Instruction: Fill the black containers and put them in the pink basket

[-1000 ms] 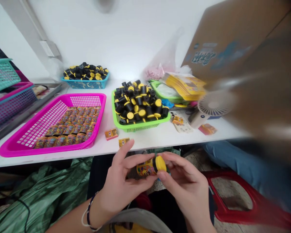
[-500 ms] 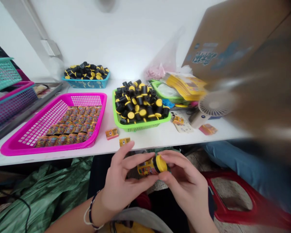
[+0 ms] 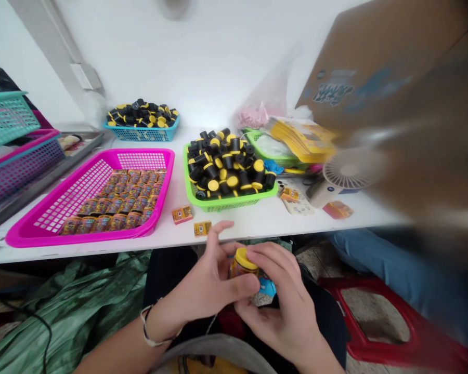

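Both my hands hold one small labelled bottle with a yellow cap (image 3: 243,261) over my lap, just below the table edge. My left hand (image 3: 208,283) wraps it from the left, with the thumb across the front and the index finger raised. My right hand (image 3: 281,306) closes on it from the right and below. The bottle stands nearly upright with its cap toward the table. On the table ahead, a green basket (image 3: 234,203) is heaped with black-and-yellow bottles, and a pink basket (image 3: 81,176) holds rows of labelled bottles.
Two small orange label pieces (image 3: 181,214) lie near the table's front edge. A blue basket (image 3: 140,134) of bottles stands at the back. A small white fan (image 3: 345,174), yellow packets (image 3: 300,137) and a cardboard box (image 3: 374,62) are on the right. A red stool (image 3: 374,322) is beside my knees.
The bottle has turned from lying sideways to nearly upright, cap up. Both hands have drawn closer together and lower around it.
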Tool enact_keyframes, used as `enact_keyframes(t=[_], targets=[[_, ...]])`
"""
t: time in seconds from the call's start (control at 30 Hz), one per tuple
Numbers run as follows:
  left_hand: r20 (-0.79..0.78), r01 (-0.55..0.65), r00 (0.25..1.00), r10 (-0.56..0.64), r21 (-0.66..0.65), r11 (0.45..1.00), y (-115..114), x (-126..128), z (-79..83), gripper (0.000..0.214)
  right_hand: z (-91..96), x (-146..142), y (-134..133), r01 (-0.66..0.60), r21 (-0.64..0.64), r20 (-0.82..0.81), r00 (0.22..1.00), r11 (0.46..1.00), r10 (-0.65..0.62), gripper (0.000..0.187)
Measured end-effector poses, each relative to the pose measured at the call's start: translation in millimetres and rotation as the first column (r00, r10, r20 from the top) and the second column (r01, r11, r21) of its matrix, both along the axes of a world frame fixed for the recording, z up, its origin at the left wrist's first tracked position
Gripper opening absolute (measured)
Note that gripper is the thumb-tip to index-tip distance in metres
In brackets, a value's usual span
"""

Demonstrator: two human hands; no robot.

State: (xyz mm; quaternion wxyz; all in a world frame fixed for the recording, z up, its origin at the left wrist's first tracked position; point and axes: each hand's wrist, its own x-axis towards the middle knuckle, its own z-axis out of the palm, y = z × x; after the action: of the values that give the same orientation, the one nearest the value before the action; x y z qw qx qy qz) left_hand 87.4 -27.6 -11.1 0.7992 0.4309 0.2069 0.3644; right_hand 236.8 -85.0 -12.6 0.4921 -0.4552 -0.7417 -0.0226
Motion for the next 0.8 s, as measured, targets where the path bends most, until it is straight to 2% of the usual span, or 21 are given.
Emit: enact_keyframes(t=[0.1,0.17,0.23,0.33,0.43,0.53,0.67,0.8], targets=[[0.035,0.294,0.956,-0.292,-0.046,0.955,2.0,-0.6,-5.9,0.095,3.7,-3.0,-2.1,-0.066,-0.050,-0.025,0.998,0.997,0.064,0.058],[0.027,0.364,0.931,-0.363,-0.044,0.931,1.9,-1.0,-4.7,0.094,4.3,-4.0,-3.3,-0.087,-0.045,-0.026,0.996,0.995,0.086,0.058],[-0.060,0.328,0.943,-0.328,-0.016,0.945,0.3,-1.8,1.7,0.084,4.0,-3.2,-3.8,-0.095,-0.012,0.023,0.995,0.995,0.095,0.057],[-0.190,0.188,0.967,-0.167,0.096,0.977,-4.2,-3.1,14.4,0.083,4.0,0.4,-4.0,-0.106,0.040,0.119,0.988,0.994,0.100,0.052],[-0.194,0.133,0.976,-0.095,0.196,0.972,-8.1,-3.1,21.0,0.086,5.4,3.3,-4.3,-0.126,0.069,0.135,0.984,0.990,0.116,0.047],[-0.171,0.164,0.977,-0.127,0.223,0.961,-9.3,-3.2,20.0,0.083,7.9,4.2,-4.9,-0.146,0.064,0.131,0.982,0.987,0.137,0.045],[-0.179,0.177,0.973,-0.142,0.194,0.965,-9.0,-5.7,16.2,0.081,12.4,4.7,-4.1,-0.150,0.057,0.166,0.976,0.987,0.139,0.045],[-0.102,0.277,0.960,-0.261,0.219,0.936,-7.0,-8.0,13.0,0.078,16.1,5.6,-1.6,-0.224,0.048,0.156,0.964,0.973,0.214,0.033]])
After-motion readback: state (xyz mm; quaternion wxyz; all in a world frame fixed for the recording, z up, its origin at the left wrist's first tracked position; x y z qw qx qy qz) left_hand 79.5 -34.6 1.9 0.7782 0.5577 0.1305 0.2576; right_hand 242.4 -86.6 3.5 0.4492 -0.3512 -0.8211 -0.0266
